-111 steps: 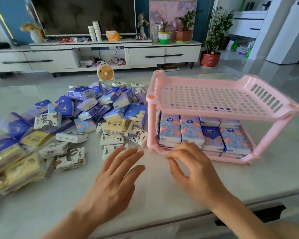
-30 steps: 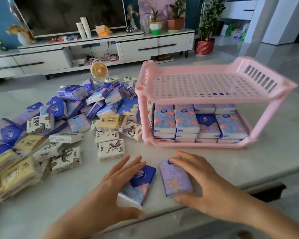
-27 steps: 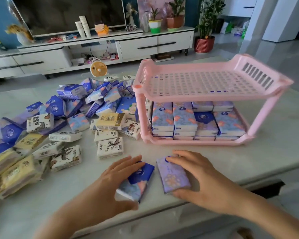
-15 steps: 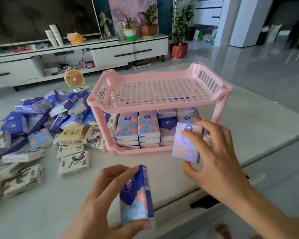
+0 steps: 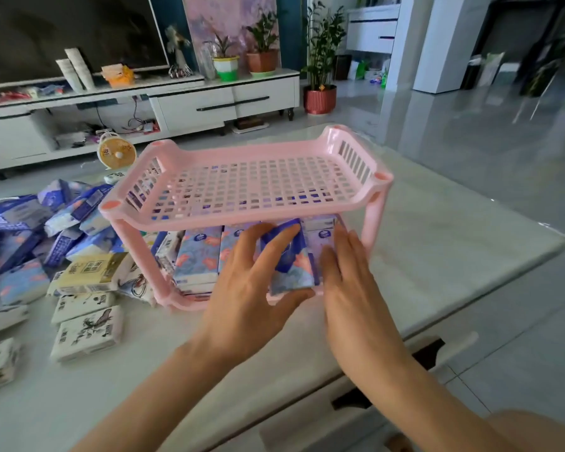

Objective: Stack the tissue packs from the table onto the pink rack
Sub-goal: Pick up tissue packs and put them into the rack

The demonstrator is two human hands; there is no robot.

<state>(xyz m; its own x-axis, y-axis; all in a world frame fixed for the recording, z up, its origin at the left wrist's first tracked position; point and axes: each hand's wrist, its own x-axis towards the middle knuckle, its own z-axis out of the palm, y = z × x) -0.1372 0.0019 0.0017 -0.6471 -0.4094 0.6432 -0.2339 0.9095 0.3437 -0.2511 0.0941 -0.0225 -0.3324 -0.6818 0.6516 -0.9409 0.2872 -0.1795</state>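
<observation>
My left hand [image 5: 242, 288] holds a blue tissue pack [image 5: 291, 259] at the near edge of the pink rack [image 5: 252, 181], lower tier. My right hand [image 5: 349, 282] lies flat just right of it. Loose packs [image 5: 79, 275] cover the table [image 5: 437, 243] to the left.

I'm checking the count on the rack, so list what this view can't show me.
- Lower shelf of the pink rack, right half: covered by the left hand, the right hand and the blue pack the left hand grips.
- Back rows: glimpsed only through the top shelf's mesh.
- Loose packs: cut off by the left edge.
- Pack lettering: too blurred to read.
</observation>
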